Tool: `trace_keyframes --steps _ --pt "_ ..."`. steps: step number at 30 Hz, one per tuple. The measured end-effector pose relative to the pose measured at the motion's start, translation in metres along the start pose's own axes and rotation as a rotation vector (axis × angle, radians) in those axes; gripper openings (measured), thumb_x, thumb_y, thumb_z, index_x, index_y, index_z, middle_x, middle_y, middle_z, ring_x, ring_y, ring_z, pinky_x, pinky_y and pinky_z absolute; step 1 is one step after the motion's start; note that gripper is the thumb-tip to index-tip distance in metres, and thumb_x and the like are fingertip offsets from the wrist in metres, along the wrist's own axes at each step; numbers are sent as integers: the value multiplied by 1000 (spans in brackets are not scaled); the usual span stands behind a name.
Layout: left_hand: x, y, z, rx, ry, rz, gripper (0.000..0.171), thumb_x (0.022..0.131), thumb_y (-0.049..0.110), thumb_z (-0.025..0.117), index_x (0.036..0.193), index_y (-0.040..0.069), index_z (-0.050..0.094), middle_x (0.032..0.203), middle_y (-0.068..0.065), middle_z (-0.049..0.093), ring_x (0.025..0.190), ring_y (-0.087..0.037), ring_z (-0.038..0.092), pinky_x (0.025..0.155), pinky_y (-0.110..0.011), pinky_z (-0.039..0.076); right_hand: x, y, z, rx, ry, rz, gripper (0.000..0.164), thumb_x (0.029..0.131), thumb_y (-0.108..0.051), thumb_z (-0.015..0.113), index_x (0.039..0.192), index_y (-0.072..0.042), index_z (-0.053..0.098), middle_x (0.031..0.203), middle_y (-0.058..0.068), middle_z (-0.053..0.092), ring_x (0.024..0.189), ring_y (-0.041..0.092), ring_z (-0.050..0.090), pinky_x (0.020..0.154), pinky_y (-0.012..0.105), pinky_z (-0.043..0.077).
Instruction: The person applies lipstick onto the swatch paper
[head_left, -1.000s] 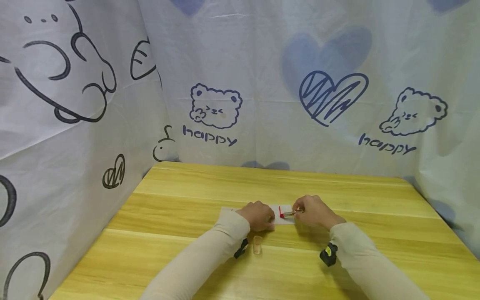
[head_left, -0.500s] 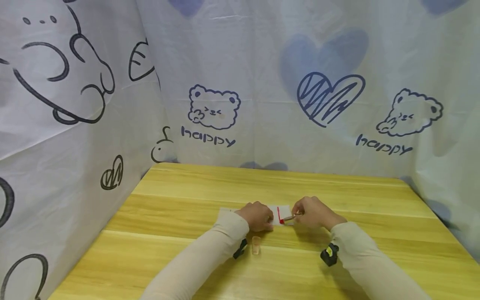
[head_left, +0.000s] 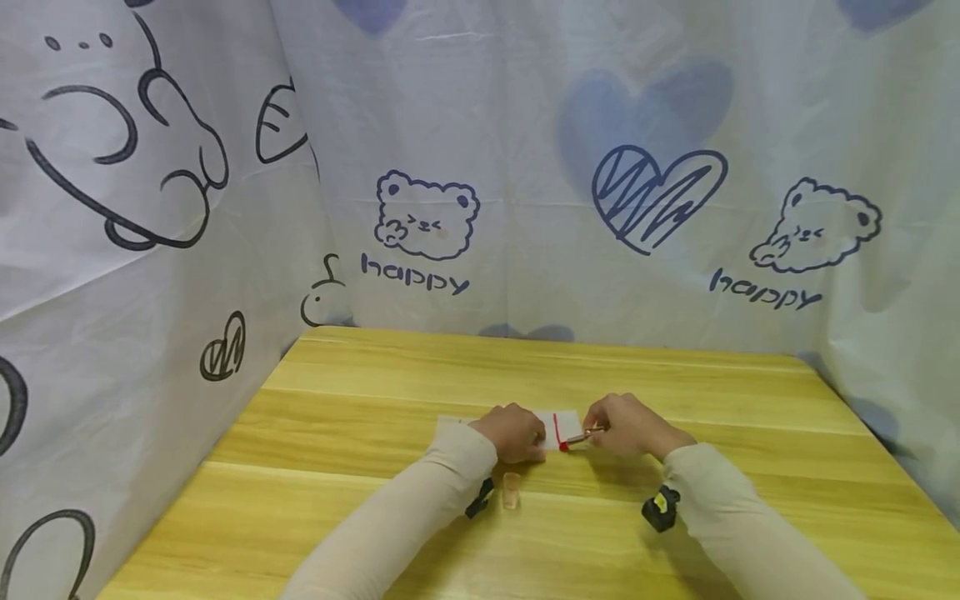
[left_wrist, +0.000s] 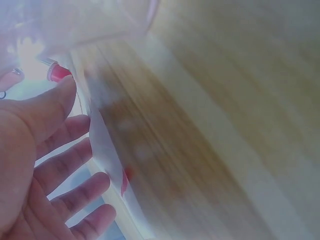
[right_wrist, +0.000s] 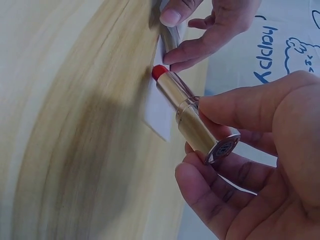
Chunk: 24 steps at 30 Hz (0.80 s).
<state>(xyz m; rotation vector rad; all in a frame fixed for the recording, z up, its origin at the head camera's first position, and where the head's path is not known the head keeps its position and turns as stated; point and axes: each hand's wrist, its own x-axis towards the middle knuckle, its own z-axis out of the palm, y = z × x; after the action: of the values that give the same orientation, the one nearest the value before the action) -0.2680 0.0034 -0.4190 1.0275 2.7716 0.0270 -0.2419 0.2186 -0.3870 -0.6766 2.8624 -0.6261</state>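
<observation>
In the head view, a strip of white paper [head_left: 572, 422] lies on the table under both hands. My left hand [head_left: 514, 433] rests on it, its fingers loosely bent with the fingertips on the paper. Between thumb and fingers, my right hand [head_left: 628, 425] pinches a gold lipstick [right_wrist: 186, 107]. Its red tip [right_wrist: 159, 71] touches the paper near the close edge, at the lower end of a red line [head_left: 557, 427]. Another red mark [left_wrist: 124, 183] shows on the paper in the left wrist view. A clear cap [head_left: 511, 492] lies on the table below my left hand.
The wooden table [head_left: 360, 517] extends around the paper on all sides. White sheets printed with bears and hearts [head_left: 660, 200] hang behind it and at its sides. Each wrist carries a black camera mount [head_left: 661, 509].
My right hand has drawn the lipstick tip along the paper towards me, and the red line has grown longer. The left hand stays in place on the paper.
</observation>
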Motion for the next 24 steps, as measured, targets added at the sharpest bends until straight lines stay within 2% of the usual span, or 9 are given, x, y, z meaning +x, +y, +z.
trace_keyframes --steps 7,13,18,21,24 --pt "0 0 1 3 0 -2 30 91 45 65 111 24 72 106 10 68 100 -14 62 88 -36 49 -3 -2 -2 27 14 7 4 87 -8 70 91 -9 71 80 -3 65 72 13 58 66 36 51" --pt "-2 -5 5 -22 18 15 31 92 44 65 112 23 72 108 11 68 100 -13 62 88 -35 50 -5 0 -2 60 72 12 6 86 -8 70 92 -9 70 80 -2 64 71 13 56 65 35 50" --pt "-9 -12 5 -137 53 27 32 94 38 65 119 20 70 119 8 65 112 -17 58 96 -37 46 -8 -3 -1 85 124 5 9 89 -11 69 97 -7 70 78 -3 63 67 12 53 61 32 47" --pt "-15 -15 -1 -234 83 41 33 95 33 64 123 15 67 125 4 63 120 -21 54 101 -37 43 -11 -6 0 114 161 5 13 91 -13 68 101 -5 70 80 -2 63 67 12 53 60 32 47" --pt "-23 -17 -7 -318 121 73 34 97 30 62 124 10 66 126 -1 62 120 -21 54 101 -34 43 -12 -10 2 158 216 6 17 92 -14 67 105 -3 69 83 -1 64 68 12 54 59 31 47"
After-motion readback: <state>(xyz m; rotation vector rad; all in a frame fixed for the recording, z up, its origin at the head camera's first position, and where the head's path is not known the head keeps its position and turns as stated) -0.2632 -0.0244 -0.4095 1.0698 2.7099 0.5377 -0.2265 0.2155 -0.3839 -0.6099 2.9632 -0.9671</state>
